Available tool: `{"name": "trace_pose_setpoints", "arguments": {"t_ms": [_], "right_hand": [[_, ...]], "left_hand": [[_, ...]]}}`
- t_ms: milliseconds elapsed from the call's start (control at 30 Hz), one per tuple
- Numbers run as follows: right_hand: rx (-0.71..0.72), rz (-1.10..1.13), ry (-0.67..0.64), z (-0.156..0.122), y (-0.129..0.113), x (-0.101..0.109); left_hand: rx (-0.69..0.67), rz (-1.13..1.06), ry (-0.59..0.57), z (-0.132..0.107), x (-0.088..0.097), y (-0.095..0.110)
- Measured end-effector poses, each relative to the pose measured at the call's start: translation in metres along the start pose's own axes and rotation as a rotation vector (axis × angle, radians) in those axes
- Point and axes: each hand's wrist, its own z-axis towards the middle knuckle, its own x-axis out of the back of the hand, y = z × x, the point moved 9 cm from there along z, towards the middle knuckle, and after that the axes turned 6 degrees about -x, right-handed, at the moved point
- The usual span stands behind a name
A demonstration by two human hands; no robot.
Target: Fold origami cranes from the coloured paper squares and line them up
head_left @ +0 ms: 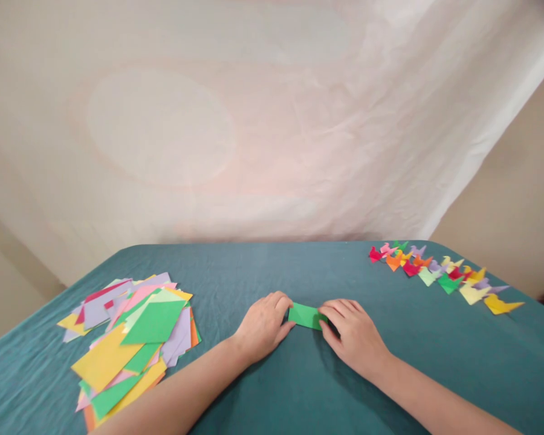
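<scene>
A small green folded paper lies low over the middle of the table, a narrow rectangle running left to right. My left hand has its fingers and thumb closed at the paper's left end. At the right end, my right hand pinches the paper between thumb and fingers. The ends of the paper are partly hidden by my fingertips.
To the left lies a loose pile of coloured paper sheets. Several folded paper birds stand in rows at the right. A dark green cloth covers the table, and a pale curtain hangs behind it.
</scene>
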Motion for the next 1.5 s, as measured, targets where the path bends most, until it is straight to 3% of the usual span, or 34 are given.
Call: {"name": "trace_pose_setpoints", "arguments": {"t_ms": [133, 367, 533, 767, 1100, 1500], "right_hand": [[-0.059, 0.105, -0.007, 0.001, 0.013, -0.008], [-0.049, 0.219, -0.040, -0.001, 0.014, -0.018], [-0.027, 0.277, -0.066, -0.001, 0.010, -0.020], [-0.042, 0.389, -0.007, -0.001, 0.007, -0.008], [-0.005, 0.399, 0.013, 0.001, 0.000, -0.001], [-0.001, 0.385, 0.063, 0.001, 0.002, 0.003]], "left_hand": [[-0.032, -0.089, 0.035, -0.001, -0.006, -0.001], [-0.022, -0.139, -0.037, -0.003, -0.018, -0.007], [-0.046, -0.195, -0.011, -0.001, -0.010, -0.003], [-0.114, -0.277, 0.065, -0.001, -0.001, 0.006], [-0.190, -0.168, 0.116, -0.001, 0.003, 0.011], [-0.267, -0.101, 0.309, -0.006, 0.026, 0.016]]}}
